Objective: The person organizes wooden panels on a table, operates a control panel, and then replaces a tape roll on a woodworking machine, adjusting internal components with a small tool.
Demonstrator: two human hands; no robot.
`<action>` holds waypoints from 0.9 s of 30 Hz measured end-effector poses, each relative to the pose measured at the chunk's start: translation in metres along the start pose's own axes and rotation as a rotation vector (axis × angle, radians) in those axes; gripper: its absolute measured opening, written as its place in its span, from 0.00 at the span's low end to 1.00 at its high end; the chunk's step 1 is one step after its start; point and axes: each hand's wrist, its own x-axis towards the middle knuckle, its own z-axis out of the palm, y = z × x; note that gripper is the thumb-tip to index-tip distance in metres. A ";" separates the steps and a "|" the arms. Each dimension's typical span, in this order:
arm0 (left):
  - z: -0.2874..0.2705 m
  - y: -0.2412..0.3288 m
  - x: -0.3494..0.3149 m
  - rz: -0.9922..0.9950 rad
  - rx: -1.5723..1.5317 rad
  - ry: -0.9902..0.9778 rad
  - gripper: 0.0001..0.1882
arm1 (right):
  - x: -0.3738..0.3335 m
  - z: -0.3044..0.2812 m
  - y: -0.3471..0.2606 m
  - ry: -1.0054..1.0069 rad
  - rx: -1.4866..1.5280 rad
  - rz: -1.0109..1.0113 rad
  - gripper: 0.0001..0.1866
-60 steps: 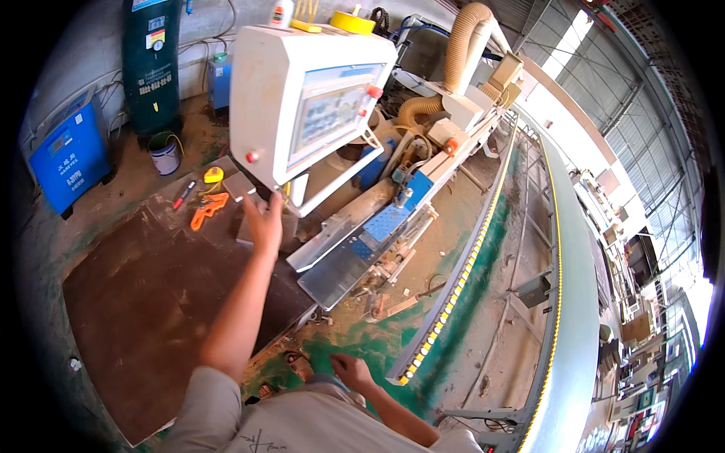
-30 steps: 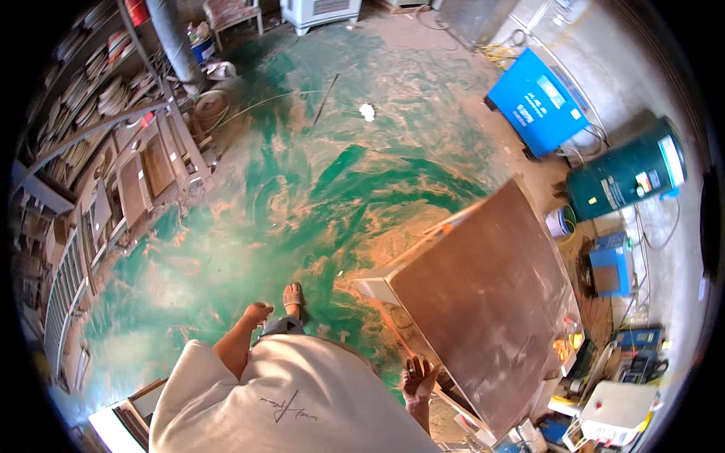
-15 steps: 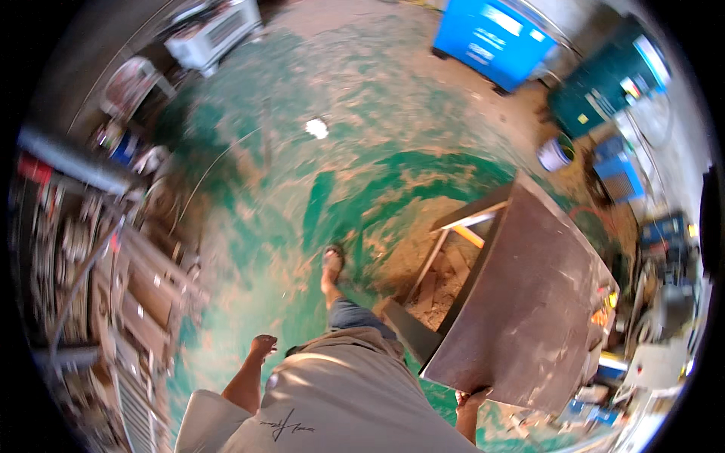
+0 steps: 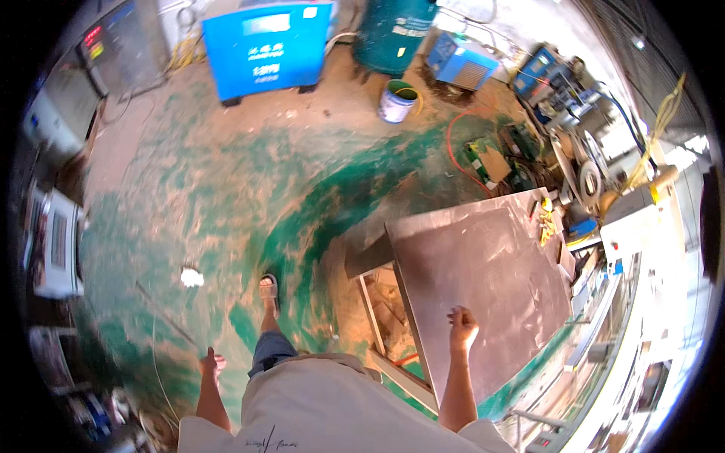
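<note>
Brn tbl [image 4: 491, 294]: yel items [image 4: 546, 232] nr far R corner. Grn flr [image 4: 317, 189]: wht scrap [image 4: 192, 277] L of tbl, bucket [image 4: 394, 107] beyond tbl.

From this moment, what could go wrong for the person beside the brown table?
The open-toed sandal might slip on the dusty floor. The red hose curves across the floor beyond the brown table, so someone might trip on it. The right hand, seen against the table near its edge, might bump it.

One brown-topped table [image 4: 495, 275], one bucket [image 4: 394, 107], one dark green tank [image 4: 389, 41], one large blue cabinet [image 4: 234, 60].
</note>
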 end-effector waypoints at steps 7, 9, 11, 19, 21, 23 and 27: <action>0.129 0.256 0.132 0.033 0.392 -0.274 0.25 | 0.042 0.125 -0.113 0.108 0.282 0.240 0.14; 0.206 0.356 0.153 0.286 1.042 -0.249 0.30 | 0.064 0.144 -0.154 0.228 0.402 0.277 0.16; 0.252 0.453 0.175 0.699 1.559 -0.269 0.33 | 0.087 0.146 -0.143 0.229 0.512 0.468 0.17; 0.546 0.756 0.133 1.385 0.803 0.064 0.14 | 0.287 0.213 -0.158 0.619 0.649 0.571 0.11; 0.607 0.797 0.086 0.963 1.043 -0.083 0.17 | 0.373 0.230 -0.132 0.506 0.692 0.613 0.11; 0.631 0.852 0.095 0.925 1.389 -0.103 0.26 | 0.478 0.271 -0.155 0.352 0.639 0.581 0.13; 0.690 0.892 0.140 0.175 1.001 -0.323 0.25 | 0.645 0.327 -0.216 0.131 0.612 0.332 0.17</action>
